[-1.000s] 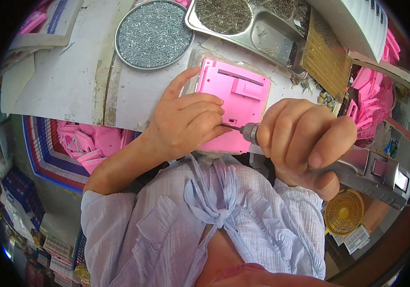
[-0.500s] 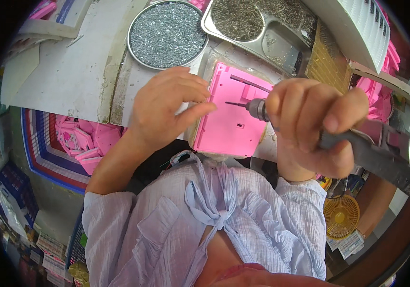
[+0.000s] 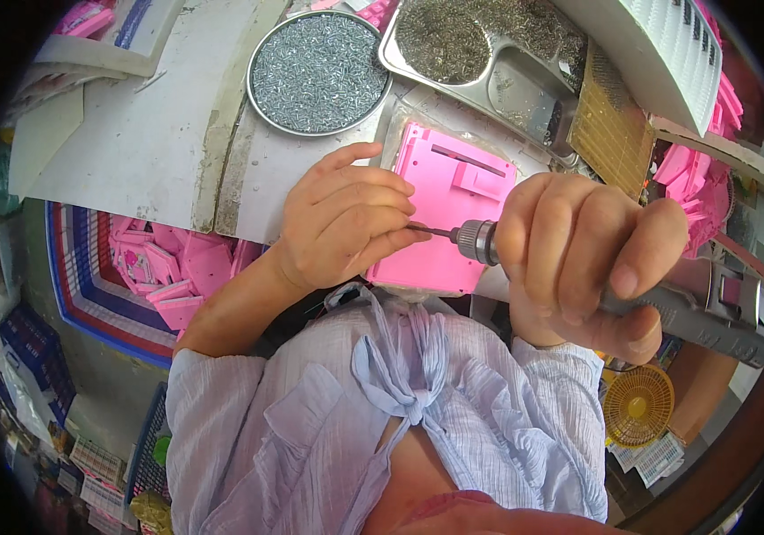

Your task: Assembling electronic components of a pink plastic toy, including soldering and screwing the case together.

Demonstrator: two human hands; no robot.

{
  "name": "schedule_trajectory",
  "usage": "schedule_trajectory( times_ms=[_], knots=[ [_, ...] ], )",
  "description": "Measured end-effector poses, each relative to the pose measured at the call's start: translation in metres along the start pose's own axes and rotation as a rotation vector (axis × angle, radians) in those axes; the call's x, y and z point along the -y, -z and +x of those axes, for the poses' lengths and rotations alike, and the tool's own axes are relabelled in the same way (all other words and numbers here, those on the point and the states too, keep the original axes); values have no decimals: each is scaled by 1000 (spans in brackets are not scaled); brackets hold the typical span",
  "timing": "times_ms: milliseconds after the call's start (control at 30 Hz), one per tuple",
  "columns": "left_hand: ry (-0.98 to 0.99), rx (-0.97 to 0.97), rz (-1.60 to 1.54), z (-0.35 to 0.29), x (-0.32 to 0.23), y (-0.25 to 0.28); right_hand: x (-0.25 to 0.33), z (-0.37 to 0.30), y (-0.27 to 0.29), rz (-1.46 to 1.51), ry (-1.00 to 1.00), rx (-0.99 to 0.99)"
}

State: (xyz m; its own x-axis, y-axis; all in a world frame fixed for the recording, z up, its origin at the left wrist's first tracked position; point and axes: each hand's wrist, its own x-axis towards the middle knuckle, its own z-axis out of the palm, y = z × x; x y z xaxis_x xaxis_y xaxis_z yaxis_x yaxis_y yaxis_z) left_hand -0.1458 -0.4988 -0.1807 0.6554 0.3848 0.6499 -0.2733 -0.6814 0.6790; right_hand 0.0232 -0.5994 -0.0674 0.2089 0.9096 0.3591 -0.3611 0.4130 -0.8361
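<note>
My right hand [image 3: 574,259] is wrapped round a grey electric screwdriver [image 3: 725,321], its thin bit pointing left over the work. Beneath it a pink plastic panel [image 3: 435,201] with slots and small holes lies flat on the bench. My left hand [image 3: 346,214] is over the panel's left edge, thumb and fingertips drawn together at the tip of the bit. Whatever is between those fingertips is too small and hidden to make out.
Beyond the panel stand a round dish of silvery small metal parts [image 3: 315,76] and a metal tray [image 3: 525,98] holding small screws. A blue-rimmed basket [image 3: 88,285] of pink parts is on the left. More pink pieces [image 3: 694,192] lie at the right, near a yellow basket [image 3: 639,406].
My left fingers have closed from a spread pose and come down to the bit's tip. The screwdriver has dipped a little toward me, its bit now meeting those fingers.
</note>
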Motion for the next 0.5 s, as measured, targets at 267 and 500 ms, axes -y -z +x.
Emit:
schedule_trajectory(
  times_ms=[267,500],
  knots=[
    [-3,-9,-7,-7,-4,-6,2,-4,2,-42,-33,-29],
    [12,112,-103,7,-10,9,-1,-7,-2,-86,-26,-48]
  ],
)
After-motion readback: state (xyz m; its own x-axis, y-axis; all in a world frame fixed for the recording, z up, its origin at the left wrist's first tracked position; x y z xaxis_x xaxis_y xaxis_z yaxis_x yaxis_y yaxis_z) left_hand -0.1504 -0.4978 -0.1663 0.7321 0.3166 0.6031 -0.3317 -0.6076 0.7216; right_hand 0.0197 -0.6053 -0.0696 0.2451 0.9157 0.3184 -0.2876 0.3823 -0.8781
